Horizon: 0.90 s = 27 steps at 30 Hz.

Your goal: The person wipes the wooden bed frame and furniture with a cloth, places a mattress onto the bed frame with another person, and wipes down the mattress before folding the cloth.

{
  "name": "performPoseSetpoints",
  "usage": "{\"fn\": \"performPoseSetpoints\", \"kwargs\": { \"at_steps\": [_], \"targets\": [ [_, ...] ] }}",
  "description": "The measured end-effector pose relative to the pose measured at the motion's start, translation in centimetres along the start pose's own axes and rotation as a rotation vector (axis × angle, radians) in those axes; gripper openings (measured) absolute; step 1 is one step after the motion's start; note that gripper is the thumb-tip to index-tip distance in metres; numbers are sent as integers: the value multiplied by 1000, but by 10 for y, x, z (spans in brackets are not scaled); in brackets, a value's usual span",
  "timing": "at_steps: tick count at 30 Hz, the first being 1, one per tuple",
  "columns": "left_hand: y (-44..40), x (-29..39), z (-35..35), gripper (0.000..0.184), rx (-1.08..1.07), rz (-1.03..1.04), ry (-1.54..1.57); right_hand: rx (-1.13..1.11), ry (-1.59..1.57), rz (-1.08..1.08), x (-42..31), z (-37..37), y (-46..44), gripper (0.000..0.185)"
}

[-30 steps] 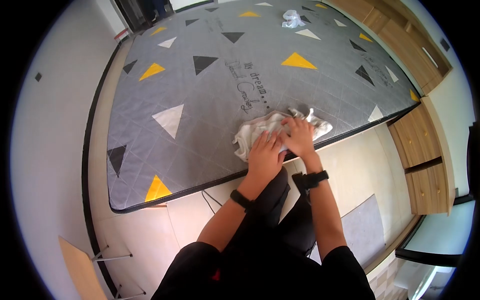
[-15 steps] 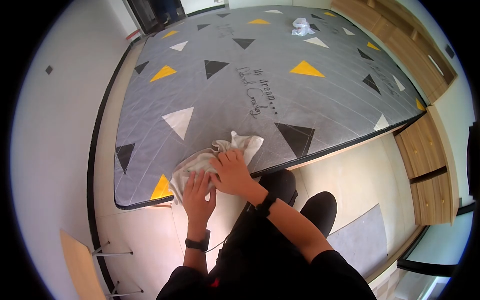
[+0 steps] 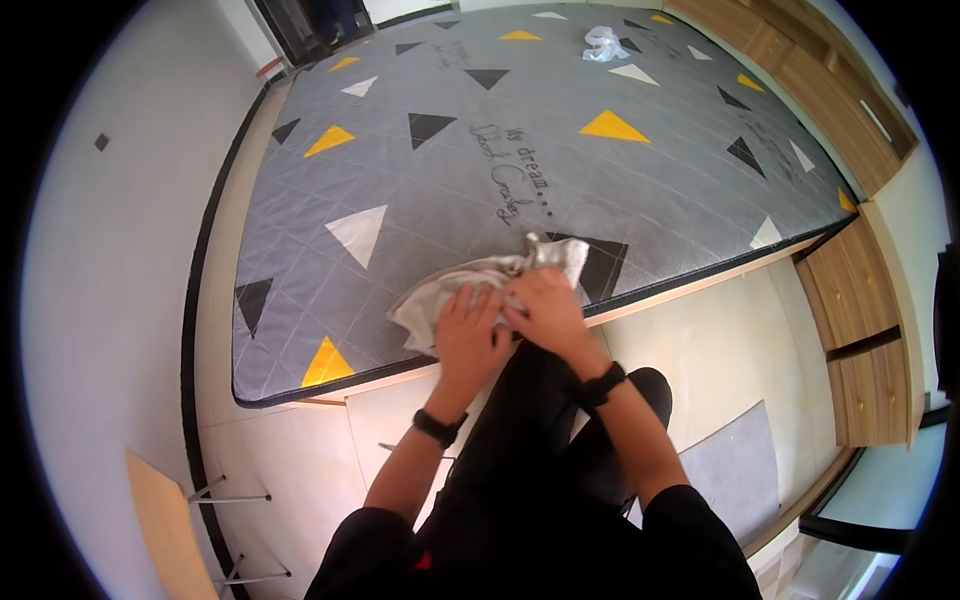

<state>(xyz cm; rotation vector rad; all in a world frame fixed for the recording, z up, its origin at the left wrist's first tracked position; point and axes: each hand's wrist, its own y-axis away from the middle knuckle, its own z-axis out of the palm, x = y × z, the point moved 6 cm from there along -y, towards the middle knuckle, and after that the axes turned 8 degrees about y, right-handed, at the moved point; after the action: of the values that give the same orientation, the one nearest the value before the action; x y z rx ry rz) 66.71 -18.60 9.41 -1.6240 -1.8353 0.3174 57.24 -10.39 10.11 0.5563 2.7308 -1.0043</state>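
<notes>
A crumpled off-white cloth (image 3: 425,305) lies on the near edge of a grey mattress (image 3: 400,195) printed with yellow, white and black triangles. My left hand (image 3: 468,335) presses on the cloth's middle, its fingers bent over the fabric. Just to the right, my right hand (image 3: 548,305) grips a bunched part, with a loose corner sticking out beyond it over a black triangle. Both hands are close together, and the cloth hides what is under their fingertips. Black bands circle both wrists.
A clear plastic bag (image 3: 604,44) sits at the mattress's far side. Wooden drawers (image 3: 850,300) stand to the right, and a grey mat (image 3: 735,465) lies on the floor. At lower left is a wooden board with metal legs (image 3: 160,525). My knees are against the bed's near side.
Both hands and the cloth have slid to the right along the mattress's near edge. The cloth's right corner now overlaps the black triangle. The plastic bag stays where it was.
</notes>
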Motion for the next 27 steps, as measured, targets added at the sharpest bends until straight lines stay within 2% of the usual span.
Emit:
{"fn": "performPoseSetpoints", "kwargs": {
  "at_steps": [5, 9, 12, 14, 15, 16, 18, 19, 21, 23, 27],
  "targets": [
    [-24, 42, 34, 44, -3, 160, 86, 6, 89, 72, 46, -36, 26, 22],
    [-21, 46, 36, 46, -22, 167, 117, 5, 144, 95, 46, -43, 38, 25],
    [-11, 42, 22, 45, -22, 158, 2, 59, 239, 97, 33, -47, 47, 35],
    [-2, 28, 6, 44, -17, -3, -60, 134, 126, 280, 28, -58, 58, 46],
    [3, 22, -1, 46, -20, -20, -59, 164, 183, 313, 27, -56, 69, 56],
    [8, 18, -8, 46, -16, -18, -57, 166, 187, 311, 24, -52, 76, 56],
    [21, 6, -22, 44, -36, -108, -132, 199, 57, 493, 27, -46, 94, 56],
    [28, -2, -26, 44, -37, -108, -131, 74, 123, 468, 23, -38, 96, 64],
    [43, -26, -31, 41, -28, -179, 33, 64, 95, 462, 12, -29, 101, 67],
    [51, -47, -51, 38, 10, -261, 44, 57, 101, 449, 3, -21, 102, 76],
    [57, -69, -85, 32, 76, -440, -14, -3, -28, 508, -5, -19, 97, 74]
  ]
}}
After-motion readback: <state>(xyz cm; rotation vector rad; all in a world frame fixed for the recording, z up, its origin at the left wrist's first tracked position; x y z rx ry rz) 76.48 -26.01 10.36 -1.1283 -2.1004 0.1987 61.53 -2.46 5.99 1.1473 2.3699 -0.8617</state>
